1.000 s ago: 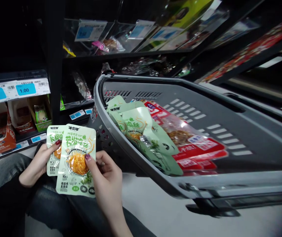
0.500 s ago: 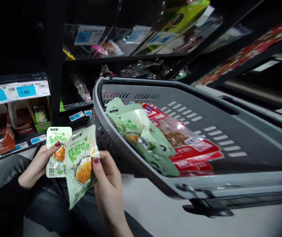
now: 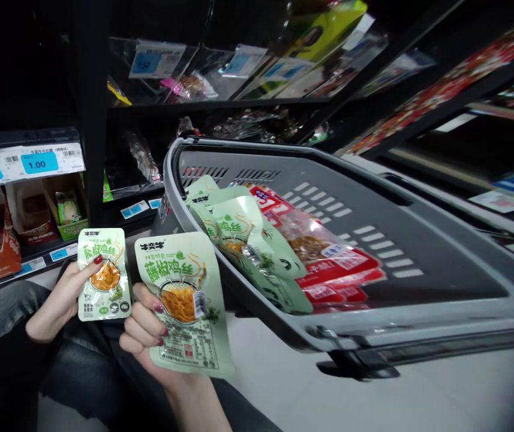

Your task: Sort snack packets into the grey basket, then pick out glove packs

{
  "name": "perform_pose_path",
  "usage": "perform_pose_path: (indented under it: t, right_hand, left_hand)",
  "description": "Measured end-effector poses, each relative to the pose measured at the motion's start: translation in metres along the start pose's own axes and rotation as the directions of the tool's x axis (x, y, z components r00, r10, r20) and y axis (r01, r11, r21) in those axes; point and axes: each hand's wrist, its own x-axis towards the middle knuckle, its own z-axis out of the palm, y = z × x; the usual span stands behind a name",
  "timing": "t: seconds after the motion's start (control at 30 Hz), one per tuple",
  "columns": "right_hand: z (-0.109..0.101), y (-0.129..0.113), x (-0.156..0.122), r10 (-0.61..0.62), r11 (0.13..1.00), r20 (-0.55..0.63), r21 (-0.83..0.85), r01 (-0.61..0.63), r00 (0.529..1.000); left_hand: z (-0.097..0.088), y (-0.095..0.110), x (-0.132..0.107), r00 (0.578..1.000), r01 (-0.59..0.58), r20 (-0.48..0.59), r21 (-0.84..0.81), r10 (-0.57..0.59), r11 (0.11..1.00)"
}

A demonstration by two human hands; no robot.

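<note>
Your right fingers held a green pouch, since flipped from its front to its barcode side and swung clear of the second green pouch, which your left fingers still pinched. Black shelving stood behind; before it, the gray basket sat just beside the flipped pouch, its rim between that pouch and the red packets and other green pouches inside. Blue price labels lined the shelving at left.

Blk shelving w/ blue-&-wht price tag reading 1.00. Under it, L to R: orange carton, dk-red box, green-edged box w/ wrapped pkt. Yellow-green pkg up top, R of ctr.
</note>
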Motion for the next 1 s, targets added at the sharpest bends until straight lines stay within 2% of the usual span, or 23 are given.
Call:
perform_pose_path:
  t: [0.17,0.27,0.33,0.4,0.43,0.47,0.53,0.57,0.63,0.7,0.8,0.83,0.9,1.0]
  right_hand:
    - [0.001,-0.004,0.000,0.007,1.000,-0.027,0.026,-0.006,1.000]
    - [0.002,-0.003,0.002,0.012,1.000,-0.043,-0.012,-0.012,0.999]
    - [0.000,0.000,0.003,-0.027,0.994,-0.055,-0.107,0.021,0.998]
    - [0.000,0.002,0.005,-0.163,0.949,-0.126,-0.290,0.120,0.979]
    - [0.000,0.003,0.004,-0.265,0.888,-0.179,-0.428,0.167,0.948]
    - [0.000,0.003,0.004,-0.378,0.791,-0.225,-0.582,0.188,0.898]
    - [0.002,0.001,0.000,-0.577,0.529,-0.251,-0.840,0.122,0.777]
    - [0.003,-0.001,-0.003,-0.640,0.398,-0.224,-0.915,0.067,0.735]
    - [0.005,-0.005,-0.008,-0.726,0.176,-0.134,-0.984,-0.006,0.675]
    - [0.007,-0.009,-0.013,-0.805,-0.056,0.001,-0.996,-0.075,0.593]
    - [0.008,-0.012,-0.017,-0.832,-0.460,0.304,-0.846,-0.270,0.465]
    - [0.009,-0.012,-0.018,-0.805,-0.556,0.393,-0.760,-0.336,0.445]
    - [0.009,-0.011,-0.018,-0.745,-0.663,0.498,-0.628,-0.408,0.444]
    - [0.006,-0.008,-0.015,-0.707,-0.699,0.498,-0.599,-0.390,0.503]
  left_hand:
    - [0.002,0.001,0.000,1.000,0.008,-0.011,-0.005,-0.008,1.000]
    - [0.002,0.001,-0.001,1.000,0.009,-0.010,0.003,-0.009,1.000]
    - [0.001,0.001,-0.001,1.000,-0.001,0.001,0.006,0.001,1.000]
    - [0.000,0.000,0.000,1.000,0.003,0.012,0.006,-0.003,1.000]
    - [-0.001,-0.001,0.000,1.000,0.003,0.017,0.004,-0.003,1.000]
    - [-0.003,-0.002,0.001,1.000,0.000,0.022,0.002,0.000,1.000]
    - [-0.004,-0.004,0.002,1.000,-0.016,0.020,-0.003,0.016,1.000]
    - [-0.005,-0.005,0.002,1.000,-0.023,0.016,-0.008,0.023,1.000]
    - [-0.005,-0.004,0.003,1.000,-0.009,0.000,-0.026,0.009,1.000]
    - [-0.004,-0.002,0.004,0.999,0.028,-0.022,-0.070,-0.030,0.997]
    - [-0.005,0.003,0.005,0.993,0.103,-0.030,-0.198,-0.111,0.975]
    - [-0.005,0.005,0.005,0.991,0.129,-0.011,-0.247,-0.136,0.960]
    - [-0.006,0.007,0.004,0.985,0.171,0.052,-0.323,-0.164,0.931]
    - [-0.005,0.007,0.000,0.980,0.193,0.126,-0.365,-0.157,0.911]
